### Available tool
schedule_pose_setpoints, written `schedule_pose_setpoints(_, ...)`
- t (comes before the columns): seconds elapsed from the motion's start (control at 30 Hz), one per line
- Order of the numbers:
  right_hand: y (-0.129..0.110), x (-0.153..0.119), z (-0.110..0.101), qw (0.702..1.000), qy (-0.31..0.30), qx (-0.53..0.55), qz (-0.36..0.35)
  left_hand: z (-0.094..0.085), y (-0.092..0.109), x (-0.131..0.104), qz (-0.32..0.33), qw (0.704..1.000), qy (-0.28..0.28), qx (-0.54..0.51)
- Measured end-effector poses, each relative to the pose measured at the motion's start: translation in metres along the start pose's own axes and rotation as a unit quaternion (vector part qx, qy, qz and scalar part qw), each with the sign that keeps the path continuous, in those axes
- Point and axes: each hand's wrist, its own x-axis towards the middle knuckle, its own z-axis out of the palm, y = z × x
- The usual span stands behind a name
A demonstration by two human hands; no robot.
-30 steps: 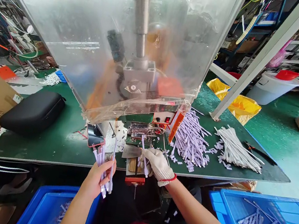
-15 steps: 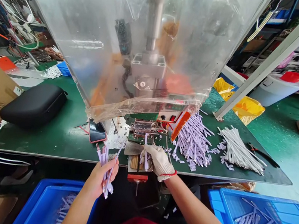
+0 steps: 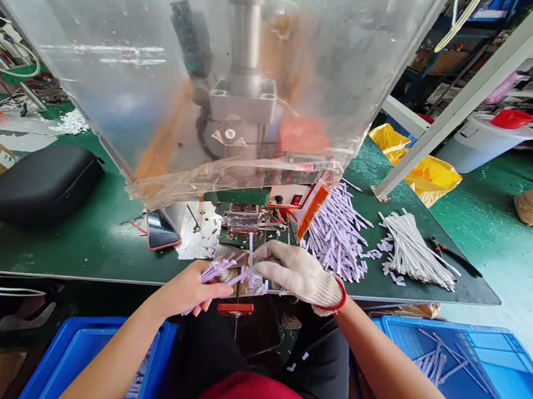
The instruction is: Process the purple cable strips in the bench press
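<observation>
My left hand (image 3: 191, 292) is closed around a bundle of lilac flat strips (image 3: 219, 270), their ends fanned toward the right. My right hand (image 3: 297, 275), in a white knitted glove with a red cuff, reaches in from the right. Its thumb and index finger are stretched out and apart at the edge of a single lilac strip (image 3: 250, 245). Whether the fingertips touch that strip I cannot tell. The strip stands out from the small metal fixture (image 3: 243, 220) of a press, behind which hangs a clear plastic guard (image 3: 131, 63).
Right of the press lie a heap of lilac strips (image 3: 339, 231), a white bundle (image 3: 418, 247) and pliers (image 3: 459, 258). A phone (image 3: 160, 231) and a black case (image 3: 39, 180) are on the left. Blue bins (image 3: 71, 344) flank my legs; a metal post (image 3: 455, 108) rises at right.
My left hand has come up and right with its bundle, toward the fixture. My gloved hand has drawn slightly right and spread its fingers; the single strip stays at the fixture. The view has shifted.
</observation>
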Motion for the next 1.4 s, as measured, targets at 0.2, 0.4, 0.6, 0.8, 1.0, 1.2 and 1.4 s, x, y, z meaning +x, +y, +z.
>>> schedule_pose_setpoints(0.2, -0.005, -0.014, 0.003, 0.984, -0.144, 0.097, 0.039, 0.007, 0.008, 0.002, 0.006, 0.997, -0.081, 0.005)
schedule_pose_setpoints(0.4, 0.056, -0.024, -0.070, 0.990, 0.056, 0.090, 0.093, -0.016, -0.020, -0.003, 0.017, 0.988, -0.022, -0.154)
schedule_pose_setpoints(0.6, 0.135, 0.036, -0.154, 0.899, 0.219, -0.283, 0.251, 0.023, -0.026, 0.026, 0.036, 0.968, 0.074, -0.237)
schedule_pose_setpoints(0.8, 0.139, 0.084, -0.163, 0.878, 0.105, -0.369, 0.287, 0.051, -0.012, 0.052, 0.075, 0.983, 0.104, -0.131)
schedule_pose_setpoints(1.0, 0.120, 0.058, -0.166, 0.909, 0.170, -0.308, 0.224, 0.055, -0.011, 0.064, 0.075, 0.981, 0.122, -0.132)
schedule_pose_setpoints(1.2, 0.088, -0.003, -0.134, 0.941, 0.306, 0.052, 0.136, 0.038, -0.009, 0.059, 0.066, 0.965, 0.136, -0.213)
schedule_pose_setpoints(1.4, 0.062, -0.056, -0.053, 0.948, 0.196, 0.206, 0.143, 0.015, -0.017, 0.020, 0.068, 0.958, 0.095, -0.263)
